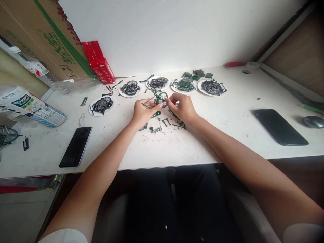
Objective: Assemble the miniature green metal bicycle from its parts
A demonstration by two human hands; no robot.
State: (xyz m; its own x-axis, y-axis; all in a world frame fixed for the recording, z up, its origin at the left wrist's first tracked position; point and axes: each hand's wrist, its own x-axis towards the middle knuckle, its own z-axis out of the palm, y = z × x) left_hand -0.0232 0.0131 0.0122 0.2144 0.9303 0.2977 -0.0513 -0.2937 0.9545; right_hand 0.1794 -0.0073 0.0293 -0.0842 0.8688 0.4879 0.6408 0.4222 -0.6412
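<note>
A small green model bicycle is held above the table, tilted, with one spoked wheel at its right end. My left hand is closed on its frame between thumb and fingers. At the wheel's right edge my right hand is pinched, with the fingertips against the rim; any smaller part inside the pinch is hidden. Below the hands lie loose pieces: a green forked part, a small green saddle-like piece, a silvery part and thin rods. The right hand partly covers some dark pieces.
Paper plates with dark bicycle parts and green parts stand in an arc behind my hands. A phone lies at left, near a large bottle. At right are a dark flat pad and a mouse. A red box stands at back left.
</note>
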